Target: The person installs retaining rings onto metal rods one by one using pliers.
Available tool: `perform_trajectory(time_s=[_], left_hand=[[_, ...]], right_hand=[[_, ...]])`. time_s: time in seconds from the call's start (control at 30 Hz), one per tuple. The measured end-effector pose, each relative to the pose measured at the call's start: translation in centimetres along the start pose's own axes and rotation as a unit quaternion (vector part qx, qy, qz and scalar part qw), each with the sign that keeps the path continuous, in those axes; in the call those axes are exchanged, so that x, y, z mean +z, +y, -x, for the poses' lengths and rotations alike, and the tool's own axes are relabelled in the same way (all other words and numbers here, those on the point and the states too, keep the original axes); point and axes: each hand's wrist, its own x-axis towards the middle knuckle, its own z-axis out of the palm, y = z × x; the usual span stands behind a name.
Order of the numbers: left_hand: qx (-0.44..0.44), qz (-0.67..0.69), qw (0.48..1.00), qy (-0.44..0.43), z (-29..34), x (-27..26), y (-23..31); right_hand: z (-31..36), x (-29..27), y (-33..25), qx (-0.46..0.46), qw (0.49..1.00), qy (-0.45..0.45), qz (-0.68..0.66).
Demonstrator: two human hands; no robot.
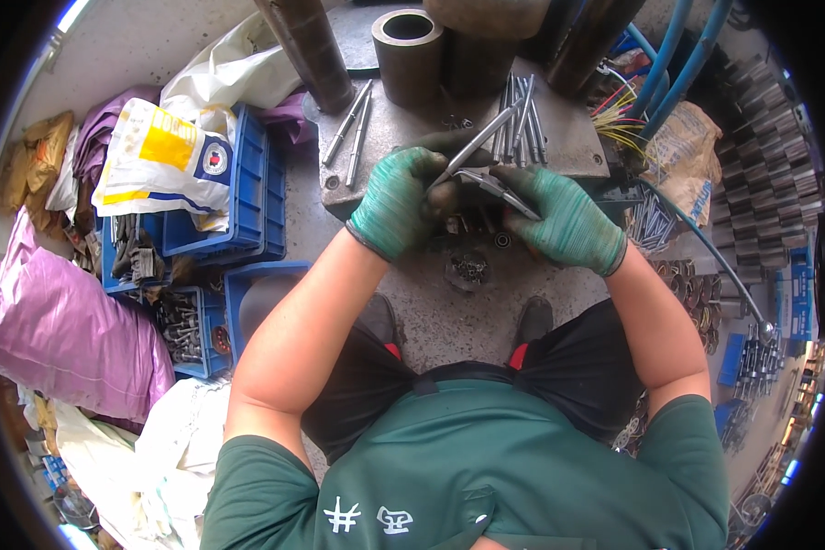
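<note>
Two gloved hands work a steel rod and a pair of pliers over a press table.

We see the left hand [396, 200] closed around the lower end of a slim steel rod [478, 142] that slants up toward the loose rods [521, 117] piled at the back of the grey table [568, 151]; the right hand [564, 220] has its grip shut on the pliers [488, 183], whose tips meet the rod just beside the left fingers. In our judgement the work goes best with the rod held steady and the pliers square to it. Room is tight: a thick steel sleeve [408, 55] and dark columns [310, 50] stand close behind, blue crates [247, 183] crowd the left, and the table edge drops just below the hands.
</note>
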Motion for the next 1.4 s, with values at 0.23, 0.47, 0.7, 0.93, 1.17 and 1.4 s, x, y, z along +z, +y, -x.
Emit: perform_trajectory(time_s=[0.23,0.47,0.7,0.93,1.17,1.4], left_hand=[[0.084,0.000,0.996,0.032,-0.3,-0.2,0.9],[0.106,0.119,0.987,0.005,0.0,-1.4,2.4],[0.149,0.053,0.986,0.058,0.2,-0.3,2.5],[0.167,0.008,0.986,-0.021,0.2,-0.6,2.6],[0.242,-0.141,0.956,0.085,0.1,-0.8,2.7],[0.266,-0.330,0.897,0.129,-0.3,-0.2,0.2]], right_hand=[[0.2,-0.1,1.0,0.105,0.925,-0.091,-0.355],[-2.3,2.9,2.2,-0.142,0.975,0.101,0.135],[-4.0,4.9,1.8,-0.099,0.955,0.086,0.267],[-5.6,6.0,1.3,-0.069,0.950,0.090,0.290],[-5.4,6.4,3.2,-0.158,0.929,0.169,0.289],[-4.8,5.8,2.1,-0.029,0.957,0.214,-0.194]])
